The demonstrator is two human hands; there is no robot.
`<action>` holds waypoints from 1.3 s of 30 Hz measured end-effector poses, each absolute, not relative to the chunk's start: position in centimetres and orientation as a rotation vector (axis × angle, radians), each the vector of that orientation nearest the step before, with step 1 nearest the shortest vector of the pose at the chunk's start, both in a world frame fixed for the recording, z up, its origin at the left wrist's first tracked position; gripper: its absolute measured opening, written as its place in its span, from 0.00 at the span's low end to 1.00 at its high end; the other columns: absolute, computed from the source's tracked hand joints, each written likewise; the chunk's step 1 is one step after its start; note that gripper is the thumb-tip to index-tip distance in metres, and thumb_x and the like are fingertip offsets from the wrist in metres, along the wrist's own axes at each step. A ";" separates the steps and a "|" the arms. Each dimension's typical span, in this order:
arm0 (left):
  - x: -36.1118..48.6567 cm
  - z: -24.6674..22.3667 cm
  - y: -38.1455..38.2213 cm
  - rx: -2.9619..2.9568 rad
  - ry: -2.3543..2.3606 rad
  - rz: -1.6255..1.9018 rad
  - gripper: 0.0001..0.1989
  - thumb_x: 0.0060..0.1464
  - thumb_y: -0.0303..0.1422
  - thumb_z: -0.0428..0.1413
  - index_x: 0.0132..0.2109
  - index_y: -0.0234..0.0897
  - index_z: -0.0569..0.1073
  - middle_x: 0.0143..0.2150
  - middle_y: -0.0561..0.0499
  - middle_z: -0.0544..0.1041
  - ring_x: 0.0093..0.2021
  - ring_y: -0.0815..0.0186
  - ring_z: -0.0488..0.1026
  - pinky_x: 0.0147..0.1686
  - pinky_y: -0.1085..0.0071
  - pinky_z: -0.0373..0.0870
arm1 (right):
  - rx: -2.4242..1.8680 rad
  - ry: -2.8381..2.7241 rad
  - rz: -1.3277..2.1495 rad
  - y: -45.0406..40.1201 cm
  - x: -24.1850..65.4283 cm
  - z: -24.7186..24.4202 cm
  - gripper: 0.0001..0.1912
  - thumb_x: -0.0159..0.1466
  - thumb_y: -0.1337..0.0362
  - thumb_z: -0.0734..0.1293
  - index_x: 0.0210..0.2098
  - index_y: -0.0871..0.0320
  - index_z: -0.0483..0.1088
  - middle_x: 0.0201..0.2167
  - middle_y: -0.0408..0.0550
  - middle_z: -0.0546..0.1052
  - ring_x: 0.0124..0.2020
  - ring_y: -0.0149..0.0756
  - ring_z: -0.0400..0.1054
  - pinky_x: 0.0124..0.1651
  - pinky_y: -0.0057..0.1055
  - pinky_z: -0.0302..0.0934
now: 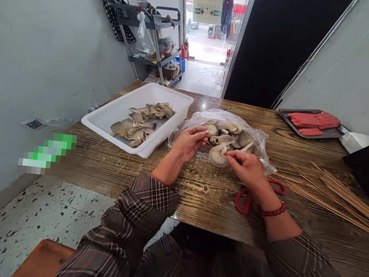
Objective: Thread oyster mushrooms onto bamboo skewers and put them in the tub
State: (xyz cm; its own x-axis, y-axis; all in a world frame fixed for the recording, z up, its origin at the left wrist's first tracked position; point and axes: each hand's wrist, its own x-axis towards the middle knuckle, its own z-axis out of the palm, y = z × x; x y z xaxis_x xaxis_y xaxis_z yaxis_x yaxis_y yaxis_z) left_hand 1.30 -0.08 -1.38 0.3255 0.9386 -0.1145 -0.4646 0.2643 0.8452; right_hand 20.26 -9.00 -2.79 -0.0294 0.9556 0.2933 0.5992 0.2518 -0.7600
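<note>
Grey-capped mushroom (218,156) pinched by its stem in your right hand (247,168), a smaller pale mushroom (212,130) between your left hand's (189,143) thumb and fingers — both just in front of the open plastic bag (263,144) of mushrooms on the wooden table (196,206). Left of the bag, your white tub (141,148) holds more mushrooms; red-handled scissors (242,205) lie beneath your right wrist — thin sticks (341,194) beyond, dark tray (284,116) farther back.
</note>
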 end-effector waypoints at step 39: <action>1.8 -1.9 -0.5 1.060 0.778 1.226 0.16 0.38 0.36 0.69 0.30 0.33 0.71 0.27 0.51 0.79 0.24 0.74 0.72 0.27 0.77 0.67 | -1.453 -1.706 0.555 -9.1 19.9 -2.5 0.13 0.62 0.59 0.62 0.32 0.59 0.77 0.16 0.41 0.73 0.19 0.31 0.64 0.25 0.27 0.55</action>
State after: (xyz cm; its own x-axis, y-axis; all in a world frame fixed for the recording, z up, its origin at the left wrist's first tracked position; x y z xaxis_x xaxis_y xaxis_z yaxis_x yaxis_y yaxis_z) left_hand 1.78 -0.46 -1.88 0.2009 0.9770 0.0711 -0.3522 0.0043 0.9359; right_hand 19.89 -9.12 -2.48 -0.0102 0.9559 0.2936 0.5998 0.2407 -0.7631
